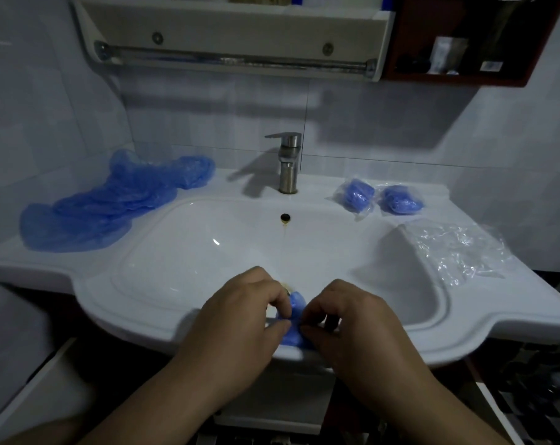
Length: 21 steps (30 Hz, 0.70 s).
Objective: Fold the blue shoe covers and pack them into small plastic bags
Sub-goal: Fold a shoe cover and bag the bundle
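Observation:
A small folded blue shoe cover (294, 319) sits on the front rim of the white sink (137, 319), pinched from both sides. My left hand (240, 319) grips its left side with curled fingers and thumb. My right hand (346, 326) pinches its right side. A loose pile of unfolded blue shoe covers (111, 203) lies on the left counter. Two packed bags with blue covers (357, 194) (400, 200) lie at the back right. Empty clear plastic bags (458, 248) lie on the right counter.
A steel faucet (288, 162) stands behind the basin, above the overflow hole (285, 217). A shelf with a towel bar (233, 59) hangs overhead, and a dark red cabinet (464, 43) is at the upper right. Tiled walls enclose the counter.

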Motion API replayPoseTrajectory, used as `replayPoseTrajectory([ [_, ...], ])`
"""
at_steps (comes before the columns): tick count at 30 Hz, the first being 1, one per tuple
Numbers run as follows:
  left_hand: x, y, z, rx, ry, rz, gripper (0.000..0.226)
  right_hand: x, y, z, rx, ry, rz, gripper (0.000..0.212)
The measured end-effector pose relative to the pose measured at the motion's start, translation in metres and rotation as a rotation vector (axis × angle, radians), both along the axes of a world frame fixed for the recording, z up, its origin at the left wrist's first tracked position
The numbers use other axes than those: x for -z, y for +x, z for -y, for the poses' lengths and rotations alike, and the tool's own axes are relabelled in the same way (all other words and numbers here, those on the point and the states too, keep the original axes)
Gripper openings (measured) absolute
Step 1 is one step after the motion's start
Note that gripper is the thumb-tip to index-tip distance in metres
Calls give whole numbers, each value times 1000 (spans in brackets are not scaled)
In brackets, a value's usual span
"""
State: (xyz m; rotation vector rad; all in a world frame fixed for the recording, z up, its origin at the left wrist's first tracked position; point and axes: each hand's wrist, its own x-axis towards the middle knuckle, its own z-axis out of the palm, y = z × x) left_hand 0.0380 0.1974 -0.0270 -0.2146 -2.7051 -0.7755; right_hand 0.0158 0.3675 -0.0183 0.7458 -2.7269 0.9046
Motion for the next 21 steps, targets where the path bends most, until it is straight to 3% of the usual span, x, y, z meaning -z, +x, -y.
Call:
replayPoseTrajectory([
  [2, -1, -1, 2, 52, -14, 5, 13, -2, -1, 1, -38, 51, 16, 4],
  [4, -4, -1, 8, 112, -14, 46, 5, -3, -1, -3, -102, 90, 44, 19],
  [8, -10, 1, 22, 213, -78, 164, 45, -4, -2, -14, -153, 134, 28, 34],
  [13, -16, 6, 19, 226, -42, 142, 24, -8, 0, -15, -177, 113, 7, 22],
  [17, -19, 7, 20, 203, 50, 214, 8, -13, 1, -17, -170, 65, 109, 4],
  [21, -16, 4, 12, 89, 101, 256, 11, -14, -1, -9, -59, 72, 183, 25],
])
